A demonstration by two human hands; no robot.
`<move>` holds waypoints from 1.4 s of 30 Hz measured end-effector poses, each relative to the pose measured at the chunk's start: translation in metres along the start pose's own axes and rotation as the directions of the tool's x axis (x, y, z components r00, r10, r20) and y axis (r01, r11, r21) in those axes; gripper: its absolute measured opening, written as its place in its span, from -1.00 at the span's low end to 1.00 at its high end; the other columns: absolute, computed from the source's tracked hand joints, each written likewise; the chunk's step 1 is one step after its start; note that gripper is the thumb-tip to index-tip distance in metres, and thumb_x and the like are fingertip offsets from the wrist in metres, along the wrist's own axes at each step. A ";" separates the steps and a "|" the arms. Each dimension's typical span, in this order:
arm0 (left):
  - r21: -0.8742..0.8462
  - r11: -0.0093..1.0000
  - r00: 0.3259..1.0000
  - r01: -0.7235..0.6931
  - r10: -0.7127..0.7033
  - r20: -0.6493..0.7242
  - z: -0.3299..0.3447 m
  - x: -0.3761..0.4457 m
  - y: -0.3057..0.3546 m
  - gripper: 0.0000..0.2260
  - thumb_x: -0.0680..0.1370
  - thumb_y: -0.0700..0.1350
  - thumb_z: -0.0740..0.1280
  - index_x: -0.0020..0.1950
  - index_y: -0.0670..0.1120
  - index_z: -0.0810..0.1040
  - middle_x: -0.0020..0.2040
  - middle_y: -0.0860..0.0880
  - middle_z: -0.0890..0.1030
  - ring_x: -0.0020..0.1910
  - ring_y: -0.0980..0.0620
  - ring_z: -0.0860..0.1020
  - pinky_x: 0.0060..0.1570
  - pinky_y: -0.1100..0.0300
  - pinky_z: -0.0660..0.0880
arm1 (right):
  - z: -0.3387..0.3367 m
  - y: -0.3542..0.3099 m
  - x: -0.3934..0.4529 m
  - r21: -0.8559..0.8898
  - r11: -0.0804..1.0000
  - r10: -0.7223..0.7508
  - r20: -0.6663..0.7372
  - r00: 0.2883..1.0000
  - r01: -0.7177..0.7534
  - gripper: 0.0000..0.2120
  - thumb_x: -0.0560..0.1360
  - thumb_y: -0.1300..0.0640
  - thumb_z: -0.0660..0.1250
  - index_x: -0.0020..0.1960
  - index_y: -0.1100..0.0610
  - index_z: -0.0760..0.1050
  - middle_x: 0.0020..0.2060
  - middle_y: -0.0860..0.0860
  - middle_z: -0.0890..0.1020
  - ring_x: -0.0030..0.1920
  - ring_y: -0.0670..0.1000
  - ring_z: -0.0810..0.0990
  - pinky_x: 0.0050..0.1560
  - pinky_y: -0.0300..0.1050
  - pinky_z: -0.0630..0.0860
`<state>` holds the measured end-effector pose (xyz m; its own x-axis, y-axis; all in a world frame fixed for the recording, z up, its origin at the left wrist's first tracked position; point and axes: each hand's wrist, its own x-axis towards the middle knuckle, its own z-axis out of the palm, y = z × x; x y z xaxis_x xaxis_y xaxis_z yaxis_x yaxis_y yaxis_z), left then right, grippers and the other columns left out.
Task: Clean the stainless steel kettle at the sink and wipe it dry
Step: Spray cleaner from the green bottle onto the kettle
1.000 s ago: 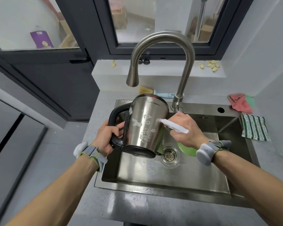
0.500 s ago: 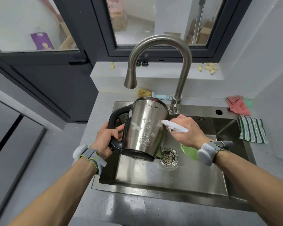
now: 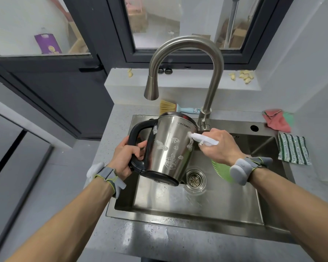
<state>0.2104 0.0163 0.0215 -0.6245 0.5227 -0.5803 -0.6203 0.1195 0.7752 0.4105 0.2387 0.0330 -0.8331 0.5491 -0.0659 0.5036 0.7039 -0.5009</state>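
Note:
A stainless steel kettle (image 3: 170,148) with a black handle and base hangs tilted over the left part of the steel sink (image 3: 197,207). Patches of white foam dot its side. My left hand (image 3: 127,159) grips the black handle. My right hand (image 3: 222,146) holds a spray bottle (image 3: 204,139) with a white nozzle, its tip almost against the kettle's right side. The bottle's green body (image 3: 221,171) shows below my right wrist.
A curved steel tap (image 3: 187,53) arches over the kettle. A brush (image 3: 170,106) lies behind the sink. A red and green cloth (image 3: 277,120) and a green striped cloth (image 3: 293,150) lie on the right counter. The drain (image 3: 195,178) sits mid-sink. A wet counter edge runs in front.
The kettle has been kept in the same grip while the nozzle stays at its right side; more foam patches show near the nozzle. The view has shifted slightly.

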 end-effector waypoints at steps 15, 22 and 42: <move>-0.051 0.999 1.000 -0.011 0.010 -0.023 -0.003 -0.004 0.005 -0.36 0.27 -0.57 0.03 0.28 -0.19 0.44 0.15 -0.31 0.67 0.09 -0.28 0.41 -0.16 -0.03 0.34 | 0.005 -0.014 -0.002 -0.226 0.961 -0.145 0.084 0.986 0.161 -0.85 0.42 0.13 0.29 -0.30 -0.01 0.39 -0.36 -0.07 0.54 -0.15 0.08 0.49 -0.10 -0.04 0.28; -0.059 0.998 0.998 -0.015 0.011 -0.055 0.002 -0.005 0.003 -0.35 0.26 -0.58 0.06 0.27 -0.18 0.46 0.11 -0.30 0.69 0.09 -0.31 0.48 -0.17 -0.02 0.37 | 0.006 -0.023 -0.009 -0.287 0.912 -0.256 0.159 0.954 0.293 -0.86 0.42 0.03 0.18 -0.23 0.01 0.48 -0.28 -0.06 0.62 -0.12 0.04 0.49 -0.01 -0.01 0.37; -0.002 1.000 0.995 -0.021 0.021 -0.097 0.018 -0.012 0.005 -0.33 0.27 -0.61 0.08 0.26 -0.15 0.53 0.04 -0.26 0.72 0.02 -0.24 0.70 -0.26 0.06 0.48 | 0.018 -0.017 -0.018 -0.344 0.874 -0.269 0.247 0.931 0.344 -0.91 0.41 0.05 0.19 -0.24 -0.01 0.45 -0.33 -0.10 0.54 -0.17 -0.01 0.43 -0.02 -0.05 0.35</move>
<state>0.2231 0.0262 0.0369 -0.6803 0.4405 -0.5857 -0.6079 0.1073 0.7867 0.4129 0.2090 0.0275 -0.9676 0.2103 -0.1401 0.2320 0.9589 -0.1635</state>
